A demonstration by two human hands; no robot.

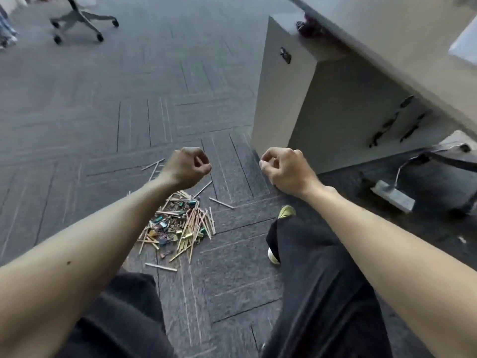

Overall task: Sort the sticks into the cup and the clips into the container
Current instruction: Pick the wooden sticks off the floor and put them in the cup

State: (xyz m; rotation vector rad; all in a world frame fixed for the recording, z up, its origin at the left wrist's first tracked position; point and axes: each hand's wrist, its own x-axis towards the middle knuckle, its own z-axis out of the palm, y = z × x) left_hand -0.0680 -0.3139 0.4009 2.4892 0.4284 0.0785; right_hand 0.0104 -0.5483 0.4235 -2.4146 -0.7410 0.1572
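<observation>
1. The left hand point(187, 167) is held up in the air above the floor. Its fingers are curled into a clenched fist and nothing shows inside it.
2. The right hand point(286, 169) is raised at the same height, near the left but not touching it. It too is clenched, thumb against curled fingers, with nothing visible in it.
3. Both bare forearms reach in from the bottom corners of the view.
4. The thin pale wooden sticks point(192, 228) lie in a loose heap on the grey patterned carpet floor point(103, 112), below and between the two hands.
5. The small coloured metal clips point(165, 226), green, gold and dark, are mixed into the same heap, mostly on its left half. They are too small to tell apart one by one.
6. A few stray sticks lie apart from the heap: one just right of it point(221, 203), one nearer the person point(161, 266), and some beyond the left wrist point(152, 165).
7. The person's legs in black trousers point(322, 280) fill the lower frame, with a yellow-green shoe point(286, 211) to the right of the heap.
8. A pale grey cabinet point(281, 104) stands under a light desk top point(387, 34) on the right.
9. A grey power strip point(393, 196) lies on the floor at right.
10. A wheeled chair base point(80, 19) stands far off at upper left.
</observation>
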